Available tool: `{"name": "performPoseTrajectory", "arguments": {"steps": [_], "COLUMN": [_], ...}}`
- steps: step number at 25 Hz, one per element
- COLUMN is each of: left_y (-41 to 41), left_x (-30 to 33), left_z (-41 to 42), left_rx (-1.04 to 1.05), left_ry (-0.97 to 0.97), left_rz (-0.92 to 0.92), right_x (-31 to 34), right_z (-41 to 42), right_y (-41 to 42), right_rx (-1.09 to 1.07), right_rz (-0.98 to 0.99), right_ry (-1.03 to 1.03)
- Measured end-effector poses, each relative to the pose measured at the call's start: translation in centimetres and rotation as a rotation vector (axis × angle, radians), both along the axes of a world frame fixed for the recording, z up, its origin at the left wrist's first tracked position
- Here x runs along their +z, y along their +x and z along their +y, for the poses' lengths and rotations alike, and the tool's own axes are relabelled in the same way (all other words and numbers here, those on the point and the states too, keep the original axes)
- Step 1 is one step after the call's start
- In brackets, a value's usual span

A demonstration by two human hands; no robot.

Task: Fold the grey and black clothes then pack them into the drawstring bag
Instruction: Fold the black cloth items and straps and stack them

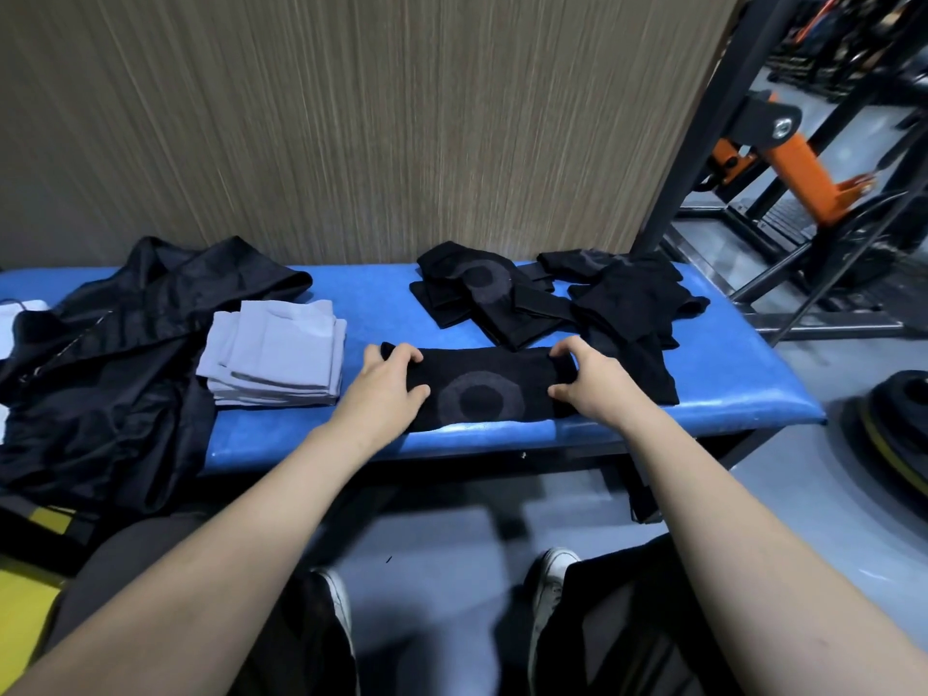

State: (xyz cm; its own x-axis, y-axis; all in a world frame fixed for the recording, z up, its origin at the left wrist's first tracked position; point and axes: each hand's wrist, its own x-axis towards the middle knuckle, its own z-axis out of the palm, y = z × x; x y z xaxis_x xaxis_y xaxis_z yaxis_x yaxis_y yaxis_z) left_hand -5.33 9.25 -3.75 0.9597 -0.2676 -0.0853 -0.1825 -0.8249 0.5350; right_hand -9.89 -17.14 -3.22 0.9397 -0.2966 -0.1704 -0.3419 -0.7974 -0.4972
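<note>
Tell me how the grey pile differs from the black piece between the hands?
The grey pile is several pale, plain pieces stacked and folded; the black piece is a single dark strip with a grey ring pattern. The grey pile lies untouched, while the left hand and right hand grip the black piece's ends. Both rest on the blue bench.

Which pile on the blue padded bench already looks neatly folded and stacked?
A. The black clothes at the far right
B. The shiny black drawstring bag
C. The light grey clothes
C: the light grey clothes lie in a squared stack on the blue padded bench, while the black clothes at the far right lie in a loose heap.
</note>
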Motion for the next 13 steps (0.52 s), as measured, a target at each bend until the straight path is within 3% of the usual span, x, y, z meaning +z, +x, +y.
{"name": "performPoseTrajectory", "arguments": {"steps": [6, 13], "left_y": [0.4, 0.9], "left_x": [-0.4, -0.2], "left_z": [0.5, 0.5], "left_rx": [-0.007, 0.009], "left_ry": [-0.039, -0.124], "left_rz": [0.004, 0.018], "right_x": [0.6, 0.6], "right_z": [-1.0, -1.6], "right_y": [-0.6, -0.9], "right_rx": [-0.061, -0.167], "right_rz": [-0.079, -0.147], "right_ry": [0.346, 0.448]}}
